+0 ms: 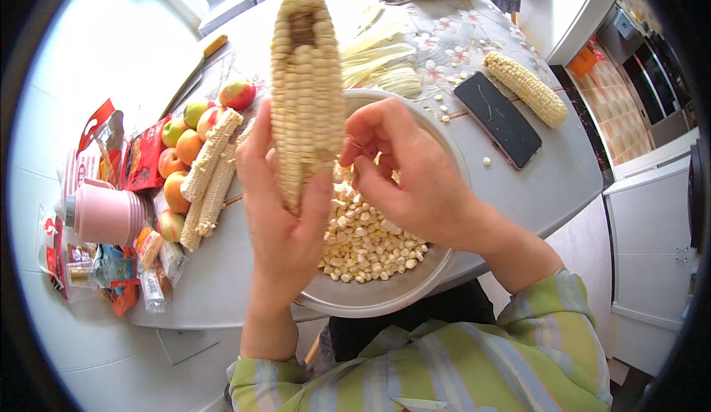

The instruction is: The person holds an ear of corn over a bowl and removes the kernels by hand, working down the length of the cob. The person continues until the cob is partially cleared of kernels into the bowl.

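Observation:
My left hand (283, 217) grips an ear of pale corn (308, 95) that stands upright above a large bowl (389, 304). Near the ear's top is a brown hollow where kernels are gone. My right hand (402, 176) is just right of the ear, over the bowl, its thumb and fingertips drawn together. Thin brownish strands, like corn silk (358, 144), show at those fingertips. Loose corn kernels (366, 245) cover the bowl's bottom; my hands hide part of them.
Stripped cobs (214, 184) lean by several apples (238, 94) at left, near a pink lidded container (108, 212) and snack packets (114, 265). A knife (194, 73) lies behind. Husks (383, 62), a phone (497, 117) and whole ears (527, 90) lie beyond the bowl and to the right.

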`<state>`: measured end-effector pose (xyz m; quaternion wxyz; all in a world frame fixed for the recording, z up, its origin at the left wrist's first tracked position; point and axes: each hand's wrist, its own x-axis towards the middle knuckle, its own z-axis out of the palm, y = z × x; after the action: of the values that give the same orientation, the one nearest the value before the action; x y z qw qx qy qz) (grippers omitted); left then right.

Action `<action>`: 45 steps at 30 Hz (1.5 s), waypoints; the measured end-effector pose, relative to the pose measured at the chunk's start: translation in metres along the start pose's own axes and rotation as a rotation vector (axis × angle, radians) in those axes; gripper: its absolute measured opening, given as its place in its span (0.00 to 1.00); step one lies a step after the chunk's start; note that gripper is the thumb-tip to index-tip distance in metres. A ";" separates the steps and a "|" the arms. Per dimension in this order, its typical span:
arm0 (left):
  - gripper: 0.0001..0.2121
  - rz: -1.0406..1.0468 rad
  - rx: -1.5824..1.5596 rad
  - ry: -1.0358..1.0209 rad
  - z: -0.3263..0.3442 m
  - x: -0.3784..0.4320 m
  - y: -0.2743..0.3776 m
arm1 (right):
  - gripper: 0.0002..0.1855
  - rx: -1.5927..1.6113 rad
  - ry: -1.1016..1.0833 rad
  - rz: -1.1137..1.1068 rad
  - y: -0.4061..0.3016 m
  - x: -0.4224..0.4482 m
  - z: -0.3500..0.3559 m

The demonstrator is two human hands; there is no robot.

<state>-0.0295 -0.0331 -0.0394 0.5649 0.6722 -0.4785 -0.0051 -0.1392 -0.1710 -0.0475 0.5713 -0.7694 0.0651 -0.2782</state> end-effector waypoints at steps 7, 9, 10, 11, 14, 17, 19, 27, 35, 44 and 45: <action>0.28 -0.316 -0.486 0.052 -0.011 0.007 0.008 | 0.05 -0.458 0.222 -0.218 -0.003 0.011 -0.026; 0.28 -0.313 -0.470 0.062 -0.012 0.008 0.006 | 0.06 -0.548 0.287 -0.119 -0.009 0.014 -0.061; 0.27 -0.316 -0.485 0.052 -0.011 0.010 0.007 | 0.11 -0.589 0.315 0.009 -0.008 0.010 -0.082; 0.27 -0.321 -0.495 0.047 -0.011 0.011 0.007 | 0.16 -0.623 0.339 0.137 -0.006 0.004 -0.100; 0.28 -0.335 -0.513 0.061 -0.012 0.011 0.010 | 0.31 -1.022 0.299 0.359 0.003 -0.023 -0.124; 0.28 -0.334 -0.542 0.061 -0.011 0.009 0.009 | 0.46 -1.103 0.152 0.505 0.026 -0.038 -0.131; 0.28 -0.356 -0.548 0.061 -0.010 0.010 0.009 | 0.49 -1.156 0.160 0.536 0.044 -0.041 -0.138; 0.25 -0.354 -0.580 0.044 -0.015 0.011 0.002 | 0.46 -1.145 0.220 0.511 0.060 -0.027 -0.141; 0.27 -0.343 -0.783 -0.026 -0.020 0.012 -0.005 | 0.45 -1.297 0.249 0.337 0.056 -0.039 -0.134; 0.31 -0.130 -0.555 0.041 -0.014 0.010 -0.008 | 0.27 -0.081 -0.098 0.168 -0.047 0.017 0.015; 0.31 -0.091 -0.443 0.077 -0.014 0.009 -0.011 | 0.28 -0.080 -0.126 0.185 -0.043 0.024 0.026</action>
<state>-0.0098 -0.0297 -0.0381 0.7157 0.5526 -0.4127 -0.1097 -0.1151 -0.1444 -0.0042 0.5663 -0.7982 0.1108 -0.1728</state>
